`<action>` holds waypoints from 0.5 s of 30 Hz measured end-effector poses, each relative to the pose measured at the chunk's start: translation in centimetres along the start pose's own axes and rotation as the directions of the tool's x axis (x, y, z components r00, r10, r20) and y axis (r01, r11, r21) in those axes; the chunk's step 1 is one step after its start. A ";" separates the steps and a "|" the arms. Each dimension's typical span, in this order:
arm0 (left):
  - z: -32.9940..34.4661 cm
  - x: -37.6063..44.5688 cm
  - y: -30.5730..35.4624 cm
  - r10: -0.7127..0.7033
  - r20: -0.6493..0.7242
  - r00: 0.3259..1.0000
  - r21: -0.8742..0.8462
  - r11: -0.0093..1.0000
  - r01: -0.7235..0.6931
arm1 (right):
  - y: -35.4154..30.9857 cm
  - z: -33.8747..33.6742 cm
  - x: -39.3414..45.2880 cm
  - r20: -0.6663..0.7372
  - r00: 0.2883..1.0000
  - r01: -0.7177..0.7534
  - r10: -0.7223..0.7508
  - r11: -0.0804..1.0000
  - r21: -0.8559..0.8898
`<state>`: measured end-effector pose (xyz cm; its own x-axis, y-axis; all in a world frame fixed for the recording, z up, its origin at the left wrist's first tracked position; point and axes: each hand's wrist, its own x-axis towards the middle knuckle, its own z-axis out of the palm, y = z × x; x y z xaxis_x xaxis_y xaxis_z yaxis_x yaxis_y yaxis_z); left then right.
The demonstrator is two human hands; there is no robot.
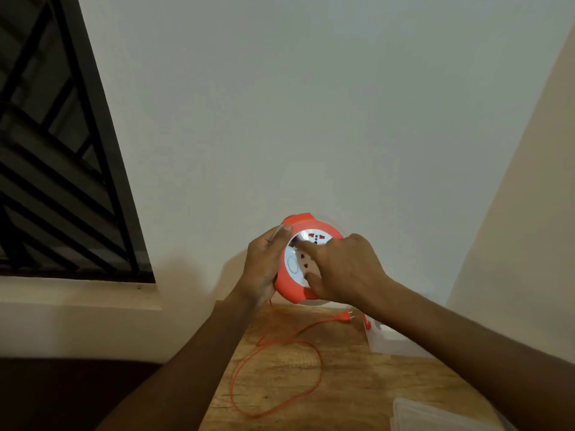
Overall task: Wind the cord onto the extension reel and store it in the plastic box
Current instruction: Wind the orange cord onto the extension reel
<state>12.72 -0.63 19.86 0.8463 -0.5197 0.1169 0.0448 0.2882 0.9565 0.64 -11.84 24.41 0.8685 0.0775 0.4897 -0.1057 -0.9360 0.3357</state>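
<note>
An orange extension reel (pixel 291 276) with a white socket face is held up above the wooden table (pixel 351 396). My left hand (pixel 264 265) grips its left rim, thumb over the top edge. My right hand (pixel 340 272) lies on the white face, with its fingers and thumb pressed on the disc. A thin orange cord (pixel 314 387) hangs from the reel's underside and loops loosely over the table. The cord ends in an orange plug (pixel 345 316) lying near the table's far edge. A clear plastic box (pixel 389 339) with an orange latch sits at the far right, partly hidden by my right forearm.
A clear plastic lid (pixel 435 415) lies at the table's near right corner. Plain walls stand behind and to the right. A dark barred window (pixel 56 150) with a sill is on the left.
</note>
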 end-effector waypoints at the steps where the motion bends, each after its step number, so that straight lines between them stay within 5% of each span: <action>1: 0.4 0.0 0.1 0.011 -0.027 1.000 -0.038 0.999 -0.012 | 0.0 0.0 0.2 -0.027 0.996 -0.084 0.085 0.996 0.040; 4: 1.8 -0.3 0.5 0.029 -0.115 0.993 -0.152 0.987 -0.047 | -0.4 0.2 0.7 -0.051 0.944 -0.313 0.326 0.934 0.174; 8: 2.4 -0.3 0.1 0.021 -0.198 0.980 -0.173 0.983 -0.056 | -0.8 0.6 1.7 0.107 0.831 -0.535 0.546 0.730 0.426; 12: 1.8 -0.4 -0.4 0.013 -0.175 0.984 -0.172 0.984 -0.044 | -1.0 0.0 0.6 0.084 0.886 -0.460 0.456 0.844 0.275; 15: 0.9 -0.3 -0.3 0.008 -0.133 0.991 -0.128 0.991 -0.025 | -0.4 -1.0 0.2 0.007 0.984 -0.175 0.176 0.976 0.131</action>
<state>11.95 -1.26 19.80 0.9099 -0.4055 0.0881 0.0909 0.4019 0.9111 0.32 -11.11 25.18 0.8399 -0.0907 0.5350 -0.1916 -0.9720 0.1360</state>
